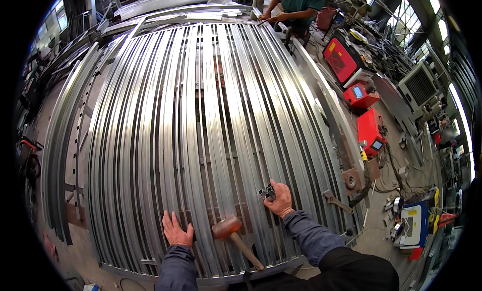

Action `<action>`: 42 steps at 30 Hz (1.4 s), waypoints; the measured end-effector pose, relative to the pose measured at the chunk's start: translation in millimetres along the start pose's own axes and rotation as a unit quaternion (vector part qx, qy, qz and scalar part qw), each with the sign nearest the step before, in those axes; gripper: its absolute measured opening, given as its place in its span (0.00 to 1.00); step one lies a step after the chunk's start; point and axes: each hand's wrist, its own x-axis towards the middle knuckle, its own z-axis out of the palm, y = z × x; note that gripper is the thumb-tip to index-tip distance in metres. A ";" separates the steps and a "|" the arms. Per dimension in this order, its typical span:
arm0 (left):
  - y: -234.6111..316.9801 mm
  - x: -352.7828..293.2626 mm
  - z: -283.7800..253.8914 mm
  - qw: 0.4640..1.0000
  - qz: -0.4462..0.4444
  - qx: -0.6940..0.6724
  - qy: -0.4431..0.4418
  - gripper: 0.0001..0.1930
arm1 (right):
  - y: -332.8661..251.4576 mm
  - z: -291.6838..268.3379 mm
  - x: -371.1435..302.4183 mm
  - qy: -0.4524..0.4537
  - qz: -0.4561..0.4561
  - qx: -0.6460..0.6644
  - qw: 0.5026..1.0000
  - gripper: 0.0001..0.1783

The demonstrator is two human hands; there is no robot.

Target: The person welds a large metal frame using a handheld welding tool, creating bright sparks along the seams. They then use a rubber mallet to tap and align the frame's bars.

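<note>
Long silvery metal tubes (191,120) lie side by side with narrow gaps, forming a wide panel in front of me. My left hand (176,232) rests on the near part of these tubes, fingers spread, holding nothing. To its right lies a mallet with a reddish-brown head (227,226), its wooden handle (247,252) slanting toward me. Farther right, my right hand (281,200) is closed around a small bundle of short square tube pieces (269,192), their hollow ends showing, just over the panel. How many pieces it holds is partly hidden by the fingers.
A wrench (338,202) lies near the panel's right edge. Another person (293,9) works at the far right corner. Red machines (370,130) and a blue-and-white machine (414,224) stand on the right floor among cables. More long bars (65,140) lie along the left.
</note>
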 end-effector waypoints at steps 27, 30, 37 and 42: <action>-5.7 -0.4 10.1 1.000 0.009 0.023 0.013 0.50 | 0.8 -0.9 -0.5 0.005 -0.012 -0.012 1.000 0.49; -3.4 -0.4 7.7 1.000 0.007 0.019 0.012 0.50 | -2.3 -2.9 1.7 0.003 -0.009 -0.014 1.000 0.50; -4.7 -0.4 8.0 1.000 0.009 0.016 0.018 0.50 | -1.9 -0.7 0.8 0.004 -0.002 -0.004 1.000 0.51; -1.7 -1.6 6.4 1.000 0.001 0.005 0.019 0.50 | 2.7 3.4 -1.5 0.007 -0.006 -0.005 1.000 0.51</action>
